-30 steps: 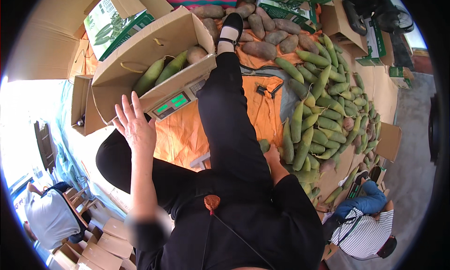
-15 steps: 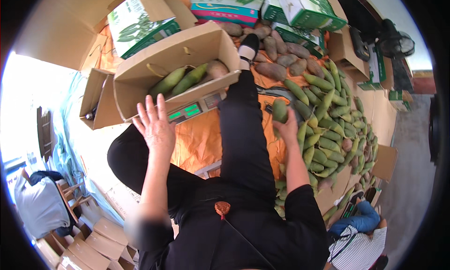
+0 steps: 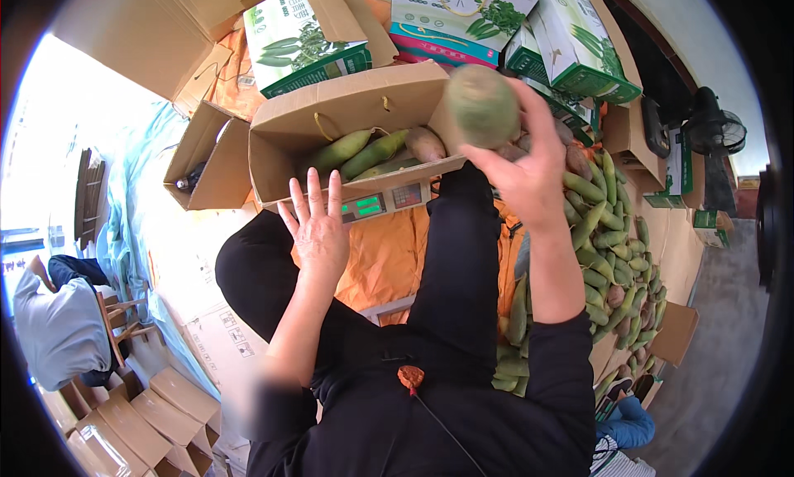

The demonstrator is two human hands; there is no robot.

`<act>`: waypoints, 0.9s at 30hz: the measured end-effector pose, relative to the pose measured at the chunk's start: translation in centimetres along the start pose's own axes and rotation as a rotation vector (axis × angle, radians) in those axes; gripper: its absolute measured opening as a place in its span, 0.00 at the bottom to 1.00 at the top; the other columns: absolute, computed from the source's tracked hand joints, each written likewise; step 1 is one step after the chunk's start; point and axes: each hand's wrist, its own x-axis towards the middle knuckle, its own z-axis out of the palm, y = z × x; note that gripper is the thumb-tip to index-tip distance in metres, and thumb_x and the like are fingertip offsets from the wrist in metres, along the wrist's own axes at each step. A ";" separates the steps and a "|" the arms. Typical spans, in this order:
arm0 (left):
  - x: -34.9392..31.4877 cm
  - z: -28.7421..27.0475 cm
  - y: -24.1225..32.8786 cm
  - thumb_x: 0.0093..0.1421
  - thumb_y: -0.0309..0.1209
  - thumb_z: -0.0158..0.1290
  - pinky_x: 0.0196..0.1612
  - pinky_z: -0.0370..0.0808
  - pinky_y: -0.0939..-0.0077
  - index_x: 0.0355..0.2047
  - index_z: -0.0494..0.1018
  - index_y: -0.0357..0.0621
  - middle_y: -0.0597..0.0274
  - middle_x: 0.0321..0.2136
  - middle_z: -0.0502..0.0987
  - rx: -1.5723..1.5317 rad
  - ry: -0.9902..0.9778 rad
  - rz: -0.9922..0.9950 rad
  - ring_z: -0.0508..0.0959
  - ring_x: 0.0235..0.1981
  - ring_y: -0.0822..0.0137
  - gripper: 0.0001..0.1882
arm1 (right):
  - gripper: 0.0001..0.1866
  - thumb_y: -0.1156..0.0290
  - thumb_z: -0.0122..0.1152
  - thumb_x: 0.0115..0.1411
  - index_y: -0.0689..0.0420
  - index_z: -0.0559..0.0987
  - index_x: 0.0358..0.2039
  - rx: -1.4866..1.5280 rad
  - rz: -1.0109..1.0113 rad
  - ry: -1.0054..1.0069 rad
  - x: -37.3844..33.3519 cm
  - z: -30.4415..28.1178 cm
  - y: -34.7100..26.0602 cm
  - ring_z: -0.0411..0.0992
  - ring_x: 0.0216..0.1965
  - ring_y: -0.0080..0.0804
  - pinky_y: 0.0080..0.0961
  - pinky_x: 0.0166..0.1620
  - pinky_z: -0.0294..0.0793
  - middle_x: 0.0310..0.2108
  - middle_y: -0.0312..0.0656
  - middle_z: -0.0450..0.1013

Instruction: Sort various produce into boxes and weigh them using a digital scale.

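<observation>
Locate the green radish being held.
The green radish is in the upper part of the head view, right of centre, gripped in the right hand and overlapping the right end of the open cardboard box in the picture.

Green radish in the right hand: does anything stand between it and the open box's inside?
Perhaps the right end wall of the open box: the green radish overlaps it in view, height unclear. Nothing else shows between.

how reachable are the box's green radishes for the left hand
Likely yes: the left hand looks empty and the box open-topped, with seemingly only its near wall to clear before the green radishes.
</observation>
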 end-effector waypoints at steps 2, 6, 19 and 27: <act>-0.1 -0.1 -0.2 0.48 0.35 0.63 0.65 0.44 0.40 0.67 0.49 0.54 0.53 0.67 0.47 -0.001 0.005 -0.005 0.45 0.68 0.45 0.49 | 0.35 0.77 0.73 0.35 0.54 0.72 0.49 -0.033 -0.170 -0.046 1.5 2.5 -1.3 0.70 0.48 0.44 0.36 0.51 0.68 0.44 0.42 0.73; 0.2 -0.2 0.1 0.48 0.35 0.64 0.65 0.44 0.40 0.67 0.50 0.54 0.53 0.67 0.48 -0.017 0.032 0.022 0.46 0.67 0.45 0.49 | 0.34 0.74 0.72 0.38 0.52 0.72 0.50 -0.095 -0.224 -0.218 2.1 7.4 -1.4 0.67 0.52 0.43 0.37 0.52 0.65 0.49 0.41 0.71; -0.1 0.3 -0.1 0.48 0.36 0.64 0.64 0.46 0.39 0.66 0.50 0.57 0.55 0.67 0.48 -0.016 0.035 0.035 0.47 0.67 0.45 0.48 | 0.17 0.70 0.65 0.52 0.59 0.77 0.43 0.138 0.145 -0.106 -0.8 4.7 3.8 0.76 0.38 0.35 0.27 0.43 0.75 0.38 0.45 0.77; 0.5 0.9 0.3 0.47 0.35 0.64 0.63 0.49 0.41 0.66 0.50 0.56 0.55 0.66 0.50 0.044 0.114 0.040 0.49 0.66 0.45 0.49 | 0.12 0.75 0.61 0.56 0.59 0.78 0.42 0.056 0.647 0.037 -15.3 -1.6 15.0 0.74 0.32 0.26 0.24 0.37 0.74 0.30 0.40 0.77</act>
